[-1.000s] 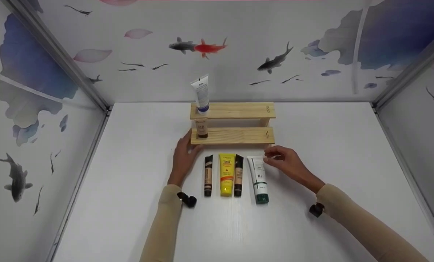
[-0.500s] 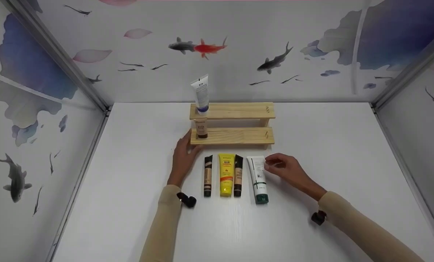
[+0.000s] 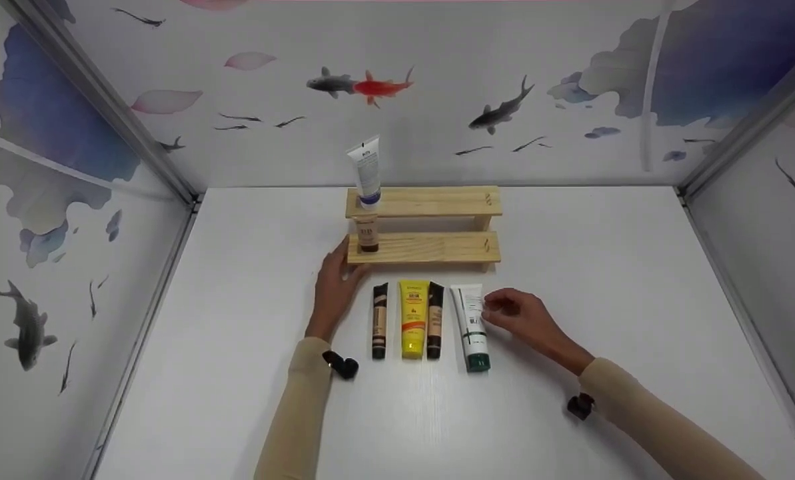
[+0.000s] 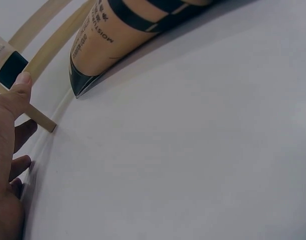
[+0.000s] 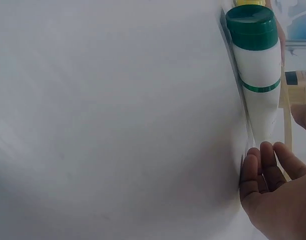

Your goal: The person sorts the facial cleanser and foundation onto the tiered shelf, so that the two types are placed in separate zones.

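Observation:
My left hand (image 3: 332,293) holds the left end of a two-tier wooden rack (image 3: 437,248); in the left wrist view its thumb lies against the board's edge, with the other fingers lower down. My right hand (image 3: 520,317), fingers loosely bent and thumb apart, is beside a white tube with a green cap (image 3: 470,320). In the right wrist view the fingertips are at this tube's narrow end, not around it. Left of it lie a yellow tube (image 3: 413,320), a black-and-beige tube (image 3: 435,323) close against the yellow one, and a second black-and-beige tube (image 3: 380,323).
A white tube with a blue cap (image 3: 368,175) stands on the rack's upper board at the left. Below it, on the lower board, stands a small beige tube (image 3: 368,235). White walls with painted fish enclose the white table (image 3: 237,400) on the sides and back.
My right hand has moved from near the rack's right front corner down toward me, along the right side of the white tube. The left hand stays at the rack.

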A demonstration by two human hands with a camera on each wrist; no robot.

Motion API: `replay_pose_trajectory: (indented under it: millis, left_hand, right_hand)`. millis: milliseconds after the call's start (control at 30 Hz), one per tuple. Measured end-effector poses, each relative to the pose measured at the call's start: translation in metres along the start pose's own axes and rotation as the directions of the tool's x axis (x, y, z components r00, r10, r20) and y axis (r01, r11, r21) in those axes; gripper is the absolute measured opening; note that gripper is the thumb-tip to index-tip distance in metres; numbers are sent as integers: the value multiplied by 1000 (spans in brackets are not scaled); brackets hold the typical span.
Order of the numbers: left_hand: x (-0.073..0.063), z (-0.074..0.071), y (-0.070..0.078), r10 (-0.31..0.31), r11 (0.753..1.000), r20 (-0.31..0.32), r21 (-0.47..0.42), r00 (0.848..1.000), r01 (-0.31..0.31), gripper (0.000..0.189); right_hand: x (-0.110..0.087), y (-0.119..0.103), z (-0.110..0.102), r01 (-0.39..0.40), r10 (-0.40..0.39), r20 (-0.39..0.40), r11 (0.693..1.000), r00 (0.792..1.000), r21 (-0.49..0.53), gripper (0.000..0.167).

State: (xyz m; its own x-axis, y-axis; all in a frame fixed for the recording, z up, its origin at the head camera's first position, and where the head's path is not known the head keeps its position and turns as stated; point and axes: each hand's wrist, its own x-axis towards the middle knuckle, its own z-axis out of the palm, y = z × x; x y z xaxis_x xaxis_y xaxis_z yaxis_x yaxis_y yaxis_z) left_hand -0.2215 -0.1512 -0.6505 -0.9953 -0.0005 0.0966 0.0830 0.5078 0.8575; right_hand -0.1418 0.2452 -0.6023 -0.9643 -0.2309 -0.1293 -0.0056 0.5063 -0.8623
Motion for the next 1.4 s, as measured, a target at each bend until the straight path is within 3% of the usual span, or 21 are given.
replay_pose_trajectory:
  millis: [333,600,867,1133,1400]
  left_hand:
    - [0,0,0,8,1000,-11,-6,1000,-8,90]
    - [1,1,-3,55,998,-15,-35,998,-55,86]
    - [1,1,-2,33,999,-7,-27,999,-33,89]
    - [2,2,-2,33,999,-6,-13,999,-33,90]
    - [3,0,-4,43,999,-5,-15,999,-43,89]
  right_hand:
    - [-4,0,7,-37,36,-36,999,999,-23,43]
    - [-5,-4,17,-44,39,-67,997,997,-65,50]
    - [-4,-14,28,-106,95,-107,989,990,-106,60]
    - [-3,-21,36,-164,147,-104,970,984,-179,65]
    - [0,-27,38,-191,179,-79,960,981,-203,58]
